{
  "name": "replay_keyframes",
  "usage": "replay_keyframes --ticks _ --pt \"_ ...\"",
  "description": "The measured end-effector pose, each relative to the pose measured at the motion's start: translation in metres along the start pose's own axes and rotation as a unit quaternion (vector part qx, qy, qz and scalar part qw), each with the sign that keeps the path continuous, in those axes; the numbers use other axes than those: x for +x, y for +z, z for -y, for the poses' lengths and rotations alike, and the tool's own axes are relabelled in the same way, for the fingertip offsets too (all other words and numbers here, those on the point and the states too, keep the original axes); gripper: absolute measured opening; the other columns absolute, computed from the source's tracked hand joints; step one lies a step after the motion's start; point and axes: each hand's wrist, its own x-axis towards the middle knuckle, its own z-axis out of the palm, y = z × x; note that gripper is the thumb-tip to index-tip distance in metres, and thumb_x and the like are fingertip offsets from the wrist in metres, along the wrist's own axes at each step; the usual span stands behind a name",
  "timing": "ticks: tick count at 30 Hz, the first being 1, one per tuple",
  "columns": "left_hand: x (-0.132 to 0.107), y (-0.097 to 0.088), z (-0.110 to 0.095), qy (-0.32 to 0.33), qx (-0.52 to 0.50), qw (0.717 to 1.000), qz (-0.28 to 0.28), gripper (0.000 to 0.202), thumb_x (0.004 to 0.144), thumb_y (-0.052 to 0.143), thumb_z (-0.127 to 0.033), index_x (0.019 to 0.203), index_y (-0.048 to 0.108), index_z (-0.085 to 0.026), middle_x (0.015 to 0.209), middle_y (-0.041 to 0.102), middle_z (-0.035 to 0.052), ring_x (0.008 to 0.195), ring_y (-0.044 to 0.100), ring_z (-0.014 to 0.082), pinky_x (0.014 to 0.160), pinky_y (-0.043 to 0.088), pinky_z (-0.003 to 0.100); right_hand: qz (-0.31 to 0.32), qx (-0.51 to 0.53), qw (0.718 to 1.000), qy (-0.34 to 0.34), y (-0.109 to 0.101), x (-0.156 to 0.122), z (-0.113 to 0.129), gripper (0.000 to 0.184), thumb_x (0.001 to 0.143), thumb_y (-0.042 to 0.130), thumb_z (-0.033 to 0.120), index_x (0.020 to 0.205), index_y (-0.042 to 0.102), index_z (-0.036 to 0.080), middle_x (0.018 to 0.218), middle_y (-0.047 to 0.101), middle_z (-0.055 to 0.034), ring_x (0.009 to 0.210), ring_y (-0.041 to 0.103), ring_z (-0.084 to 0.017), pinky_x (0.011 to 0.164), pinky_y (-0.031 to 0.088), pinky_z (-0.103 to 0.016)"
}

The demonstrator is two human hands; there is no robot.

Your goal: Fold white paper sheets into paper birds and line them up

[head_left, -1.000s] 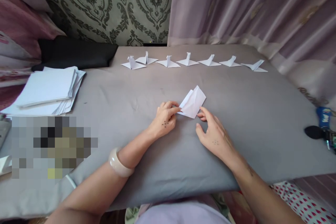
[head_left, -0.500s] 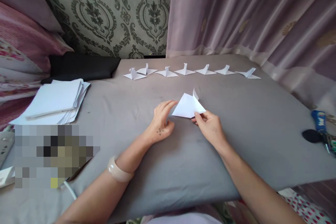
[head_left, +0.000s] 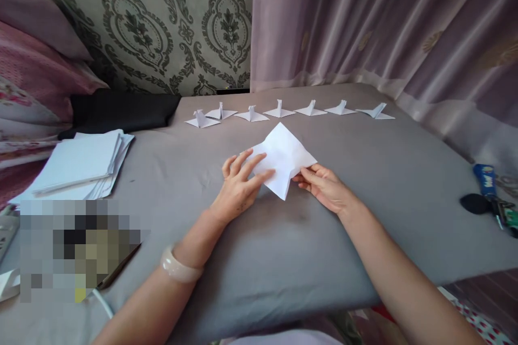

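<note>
Between my hands is a white folded sheet of paper [head_left: 285, 153], opened into a four-pointed shape above the grey cloth. My right hand [head_left: 326, 186] pinches its right corner between thumb and fingers. Over the paper's left part lies my left hand [head_left: 245, 183], fingers spread and fingertips on or just above the surface; its left corner is partly hidden behind those fingers. Beyond the paper, several folded white paper birds [head_left: 280, 110] stand in a row.
On the left lies a stack of white paper [head_left: 76, 161], with a black folded item [head_left: 121, 110] behind it. A blurred-out object [head_left: 81, 253] sits nearer. Keys and a blue tag [head_left: 484, 179] rest at the right edge. A lilac curtain [head_left: 324, 21] hangs behind the grey-covered table [head_left: 404, 183].
The paper has gone from a flatter folded shape with a raised flap to a spread four-pointed one. My left hand has come onto its left side; my right hand still holds the right corner.
</note>
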Motion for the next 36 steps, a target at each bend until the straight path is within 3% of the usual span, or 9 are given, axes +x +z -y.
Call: replay_keyframes --ticks 5,10,11,13,15,21,30,33,36 --pt "0.002 0.000 -0.020 0.108 0.026 0.994 -0.018 0.027 0.093 0.046 -0.010 0.106 0.064 -0.025 0.109 0.071 -0.0001 0.130 0.047 0.0188 0.113 0.006 0.046 -0.036 -0.056 0.998 0.006 0.005 0.004 -0.005 0.019 0.076 0.068 0.029 0.090 0.066 0.017 0.092 0.072 -0.0074 0.082 0.068 -0.015 0.077 0.055 -0.031" --pt "0.001 0.004 -0.033 0.103 0.057 0.992 0.046 0.021 0.094 0.046 -0.009 0.092 0.064 -0.019 0.089 0.072 -0.0014 0.116 0.056 0.0173 0.114 0.005 0.046 -0.181 -0.168 0.966 -0.081 0.013 -0.018 -0.005 0.025 0.082 0.058 0.022 0.107 0.060 0.021 0.108 0.065 -0.0069 0.084 0.063 -0.014 0.080 0.052 -0.032" --pt "0.001 0.005 -0.034 0.099 0.068 0.991 0.055 0.021 0.093 0.046 -0.009 0.089 0.064 -0.020 0.089 0.072 -0.0015 0.114 0.056 0.0175 0.114 0.006 0.047 -0.176 -0.265 0.935 -0.157 0.016 -0.026 -0.004 0.020 0.084 0.055 0.021 0.102 0.063 0.021 0.106 0.065 -0.0063 0.088 0.062 -0.015 0.082 0.050 -0.031" --pt "0.001 0.007 -0.037 0.094 0.088 0.989 0.068 0.021 0.092 0.048 -0.009 0.085 0.064 -0.020 0.088 0.070 -0.0012 0.109 0.057 0.0183 0.112 0.010 0.047 -0.065 -0.413 0.868 -0.269 0.025 -0.040 -0.005 0.023 0.085 0.048 0.014 0.094 0.067 0.022 0.103 0.063 -0.0047 0.095 0.060 -0.016 0.087 0.048 -0.031" --pt "0.001 0.007 -0.038 0.089 0.104 0.988 0.074 0.019 0.091 0.049 -0.010 0.081 0.063 -0.019 0.088 0.069 -0.0007 0.103 0.057 0.0190 0.110 0.015 0.047 -0.008 -0.500 0.811 -0.305 0.033 -0.049 -0.007 0.028 0.083 0.046 0.009 0.096 0.067 0.022 0.105 0.061 -0.0058 0.100 0.057 -0.018 0.088 0.047 -0.031" --pt "0.000 0.005 -0.041 0.061 0.107 0.988 0.095 0.017 0.090 0.049 -0.011 0.081 0.062 -0.018 0.078 0.063 0.0004 0.089 0.054 0.0188 0.101 0.025 0.043 -0.002 -0.658 0.708 -0.258 0.046 -0.058 -0.013 0.030 0.082 0.045 0.007 0.100 0.065 0.021 0.110 0.057 -0.0075 0.098 0.054 -0.021 0.077 0.047 -0.032" --pt "0.004 0.003 -0.049 0.002 0.137 0.979 0.148 0.016 0.086 0.054 -0.013 0.071 0.057 -0.017 0.078 0.059 0.0055 0.084 0.051 0.0227 0.085 0.031 0.041 -0.023 -0.762 0.611 -0.214 0.063 -0.070 -0.014 0.031 0.089 0.042 0.012 0.113 0.060 0.021 0.097 0.058 -0.0098 0.088 0.053 -0.022 0.073 0.042 -0.034" --pt "0.003 0.003 -0.050 -0.008 0.142 0.979 0.147 0.014 0.087 0.052 -0.012 0.075 0.058 -0.017 0.081 0.061 0.0059 0.085 0.052 0.0230 0.087 0.031 0.042 -0.036 -0.772 0.603 -0.197 0.059 -0.067 -0.013 0.037 0.087 0.044 0.013 0.122 0.056 0.016 0.096 0.058 -0.0105 0.087 0.053 -0.023 0.073 0.041 -0.035" --pt "0.001 0.003 -0.050 -0.004 0.124 0.982 0.141 0.015 0.088 0.049 -0.010 0.079 0.059 -0.017 0.080 0.062 0.0044 0.084 0.054 0.0213 0.092 0.030 0.043 -0.031 -0.742 0.637 -0.205 0.049 -0.062 -0.014 0.034 0.090 0.042 0.016 0.119 0.059 0.018 0.097 0.059 -0.0088 0.088 0.055 -0.021 0.074 0.042 -0.033"
